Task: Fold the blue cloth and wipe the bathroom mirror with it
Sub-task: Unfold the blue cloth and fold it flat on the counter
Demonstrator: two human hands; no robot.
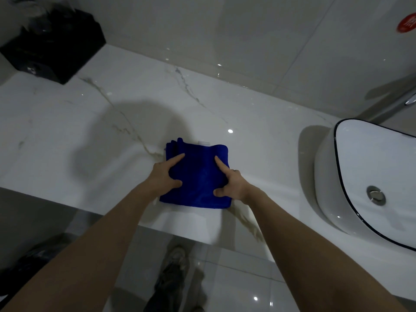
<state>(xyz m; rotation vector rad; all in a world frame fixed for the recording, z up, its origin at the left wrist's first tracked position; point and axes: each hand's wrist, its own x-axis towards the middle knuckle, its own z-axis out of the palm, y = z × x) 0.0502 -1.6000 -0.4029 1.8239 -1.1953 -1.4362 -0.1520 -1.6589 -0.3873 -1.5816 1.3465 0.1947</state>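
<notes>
The blue cloth point(197, 176), already folded into a square, lay near the front edge of the counter point(90, 131), and the left hand point(165, 175) and right hand point(231, 184) pinched its sides, probably to flatten the fold.

No text, number or brand can be read anywhere in the view. The one thing that carries marks is a round red sticker point(406, 23) on the pale glossy wall tile, far up and to the right of the fingers point(219, 163) of the right hand, cut off by the picture's edge. It bears pale strokes that look like characters, but they are too blurred and too cropped to make out. A small white tag point(203, 143) peeks from the far edge of the folded blue cloth point(198, 181), just beyond the fingers of both hands; any print on it is too small to tell.
</notes>
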